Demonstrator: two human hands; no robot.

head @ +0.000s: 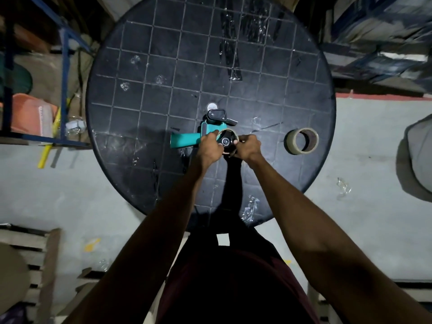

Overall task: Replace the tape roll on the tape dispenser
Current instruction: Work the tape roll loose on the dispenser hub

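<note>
The left hand (pixel 208 146) is closed around the left side of a thin, nearly spent tan tape roll (pixel 228 134) that sits on the black round hub (pixel 226 141) of a teal plastic tape dispenser (pixel 201 134). The right hand (pixel 248 145) pinches the right side of the same roll, fingertips against its rim just beside the hub. Both hands meet over the dispenser near the middle of the round black tabletop (pixel 140 90), which is scored with a pale square grid. The dispenser lies on its side, its teal handle (pixel 184 140) pointing left and its black cutter head (pixel 216 115) toward the far side. Just beyond the head, a small silver disc (pixel 212 106) rests on the tabletop.

To the right, well apart from the hands and close to the tabletop's edge, a fuller roll of tan tape (pixel 301 141) with a brown cardboard core stands tilted on its side. Crumpled scraps of clear tape (pixel 249 208) cling to the tabletop in several places, one bunch near the near edge. A yellow stick (pixel 48 149) leans by a blue metal rack (pixel 64 73) at the left.
</note>
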